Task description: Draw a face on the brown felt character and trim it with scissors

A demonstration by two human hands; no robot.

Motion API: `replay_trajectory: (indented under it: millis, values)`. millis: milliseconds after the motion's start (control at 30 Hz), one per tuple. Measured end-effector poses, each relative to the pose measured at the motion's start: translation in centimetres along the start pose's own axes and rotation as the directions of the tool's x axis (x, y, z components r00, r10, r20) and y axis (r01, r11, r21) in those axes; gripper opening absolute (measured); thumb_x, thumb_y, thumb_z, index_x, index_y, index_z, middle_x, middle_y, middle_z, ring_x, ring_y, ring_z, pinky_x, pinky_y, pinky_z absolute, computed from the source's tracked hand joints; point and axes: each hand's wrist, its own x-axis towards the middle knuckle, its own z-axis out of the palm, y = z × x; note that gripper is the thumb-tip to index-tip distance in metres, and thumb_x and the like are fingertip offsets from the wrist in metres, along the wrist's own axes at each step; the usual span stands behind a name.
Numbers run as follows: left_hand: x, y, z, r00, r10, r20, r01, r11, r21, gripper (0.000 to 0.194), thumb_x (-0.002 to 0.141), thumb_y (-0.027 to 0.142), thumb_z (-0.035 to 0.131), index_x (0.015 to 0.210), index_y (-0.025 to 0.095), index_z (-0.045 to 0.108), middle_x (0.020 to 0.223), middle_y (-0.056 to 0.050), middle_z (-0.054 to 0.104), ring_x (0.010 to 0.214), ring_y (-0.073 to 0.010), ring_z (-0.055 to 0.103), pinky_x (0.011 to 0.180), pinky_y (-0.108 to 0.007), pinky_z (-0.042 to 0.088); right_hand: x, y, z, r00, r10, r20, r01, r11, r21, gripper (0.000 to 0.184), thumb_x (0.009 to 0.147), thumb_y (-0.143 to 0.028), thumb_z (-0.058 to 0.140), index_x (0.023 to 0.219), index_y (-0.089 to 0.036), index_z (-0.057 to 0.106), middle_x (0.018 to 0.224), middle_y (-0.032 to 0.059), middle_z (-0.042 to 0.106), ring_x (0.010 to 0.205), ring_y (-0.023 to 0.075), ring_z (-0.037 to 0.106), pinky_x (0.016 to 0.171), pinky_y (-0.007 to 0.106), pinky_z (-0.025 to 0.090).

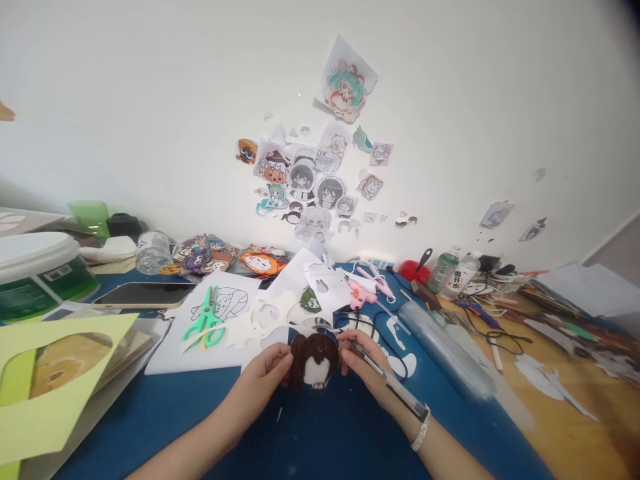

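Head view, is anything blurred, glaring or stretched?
In the head view, the brown-haired piece is fairly clear, the wooden tabletop blurs toward the right edge, the clear plastic shows pale glare, the bucket looks stretched.

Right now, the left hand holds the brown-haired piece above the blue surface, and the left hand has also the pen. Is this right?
Not quite: in the head view, the pen is in the right hand. The left hand does hold the brown-haired piece above the blue surface.
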Motion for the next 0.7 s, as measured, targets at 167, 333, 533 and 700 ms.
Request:
replay_trajectory:
  millis: [167,333,533,700]
  values:
    - [0.2,-0.3,-0.1,0.998,-0.014,0.063,0.017,0.999,-0.044,0.045,0.069,0.060,0.059,0.086,0.019,0.051,0.066,0.002,0.059,0.064,-0.0144,0.051,0.063,-0.028,0.035,0.1,-0.1,-0.1,1.000,0.013,0.022,-0.012,1.000,-0.013,0.034,0.075,-0.039,0.066,0.100,-0.019,0.055,0.076,-0.0003,0.053,0.058,0.0107,0.055,0.055,0.024,0.046]
    - [0.0,-0.3,-0.1,0.994,-0.022,0.112,0.031,0.996,-0.085,0.047,0.073,0.053,0.062,0.102,0.019,0.048,0.073,-0.001,0.066,0.073,-0.0169,0.058,0.069,-0.029,0.037,-0.1,-0.4,-0.1,1.000,0.005,0.001,-0.005,1.000,-0.013,0.033,0.076,-0.042,0.064,0.100,-0.020,0.054,0.078,-0.0003,0.051,0.060,0.0108,0.054,0.058,0.024,0.048]
    - [0.3,-1.4,-0.2,0.992,0.002,0.127,0.013,0.993,-0.119,0.052,0.073,0.056,0.061,0.106,0.020,0.045,0.072,0.001,0.065,0.070,-0.0157,0.057,0.069,-0.028,0.038,-0.1,0.0,-0.2,1.000,-0.014,0.007,0.014,1.000,-0.017,0.035,0.078,-0.045,0.063,0.100,-0.019,0.055,0.078,0.0007,0.053,0.059,0.0112,0.054,0.056,0.024,0.047]
    - [0.6,-2.7,-0.3,0.993,0.028,0.114,-0.014,0.992,-0.123,0.064,0.068,0.060,0.063,0.113,0.021,0.040,0.067,0.002,0.063,0.070,-0.0183,0.058,0.071,-0.032,0.041,0.1,0.7,-0.3,0.999,-0.052,0.006,0.052,0.998,-0.035,0.034,0.080,-0.045,0.060,0.101,-0.018,0.057,0.078,0.0017,0.055,0.059,0.0112,0.055,0.056,0.024,0.045]
